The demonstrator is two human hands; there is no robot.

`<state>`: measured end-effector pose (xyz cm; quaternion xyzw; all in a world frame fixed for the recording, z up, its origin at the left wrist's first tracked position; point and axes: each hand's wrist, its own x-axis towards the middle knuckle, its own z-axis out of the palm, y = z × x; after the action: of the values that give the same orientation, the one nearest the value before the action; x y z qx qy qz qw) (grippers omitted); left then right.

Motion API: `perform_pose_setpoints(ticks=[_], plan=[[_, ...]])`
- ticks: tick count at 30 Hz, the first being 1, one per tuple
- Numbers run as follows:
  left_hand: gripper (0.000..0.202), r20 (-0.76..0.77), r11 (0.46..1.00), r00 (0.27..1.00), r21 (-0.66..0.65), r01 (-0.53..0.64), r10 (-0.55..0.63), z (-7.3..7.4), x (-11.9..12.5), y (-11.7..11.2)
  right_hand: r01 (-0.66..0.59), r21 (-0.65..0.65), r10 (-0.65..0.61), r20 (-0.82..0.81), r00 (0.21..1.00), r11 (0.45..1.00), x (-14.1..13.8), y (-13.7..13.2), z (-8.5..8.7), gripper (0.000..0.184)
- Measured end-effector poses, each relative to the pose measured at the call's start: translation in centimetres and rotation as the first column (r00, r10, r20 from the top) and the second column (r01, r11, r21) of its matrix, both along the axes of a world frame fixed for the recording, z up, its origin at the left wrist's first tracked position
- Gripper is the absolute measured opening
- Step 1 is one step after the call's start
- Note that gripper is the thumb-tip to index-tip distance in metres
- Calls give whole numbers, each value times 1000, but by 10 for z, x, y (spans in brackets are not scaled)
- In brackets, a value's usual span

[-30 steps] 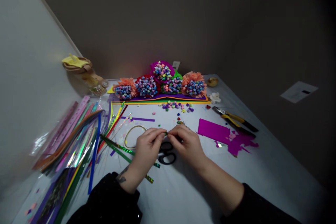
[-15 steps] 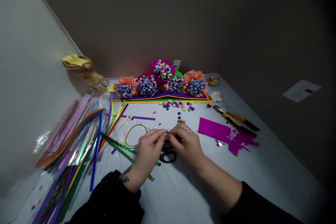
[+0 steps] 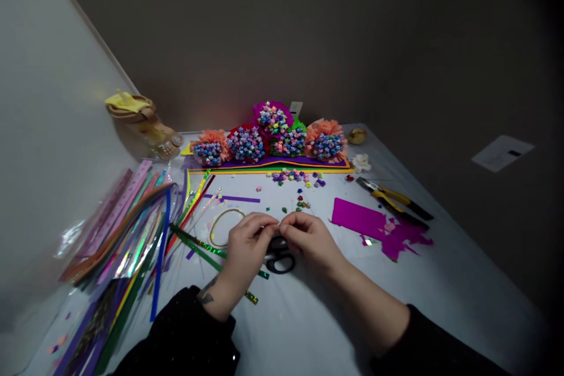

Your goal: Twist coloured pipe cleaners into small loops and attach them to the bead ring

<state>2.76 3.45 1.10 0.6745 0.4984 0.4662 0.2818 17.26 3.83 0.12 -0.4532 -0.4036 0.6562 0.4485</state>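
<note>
two hands on my screen, left hand [image 3: 249, 244] and right hand [image 3: 311, 241] together, fingertips [image 3: 274, 224] touching above one pair of scissors [image 3: 280, 262]; can't tell what they pinch. five flower bunches [image 3: 271, 136] beyond.

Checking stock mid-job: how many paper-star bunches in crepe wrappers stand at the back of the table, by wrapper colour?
Peach crepe-paper bunches: 2
Red crepe-paper bunch: 1
Magenta crepe-paper bunch: 1
Green crepe-paper bunch: 1
Total: 5
</note>
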Motion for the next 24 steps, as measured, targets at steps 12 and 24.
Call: perform_pose_setpoints(ticks=[12, 24], plan=[[11, 16, 988, 995, -117, -96, 98, -8, 0, 1, 198, 488, -464, 516, 720, 850, 32, 21, 1, 14], [11, 16, 986, 998, -150, -65, 68, -13, 4, 0, -256, 614, -557, 787, 265, 746, 22, 40, -24, 16]])
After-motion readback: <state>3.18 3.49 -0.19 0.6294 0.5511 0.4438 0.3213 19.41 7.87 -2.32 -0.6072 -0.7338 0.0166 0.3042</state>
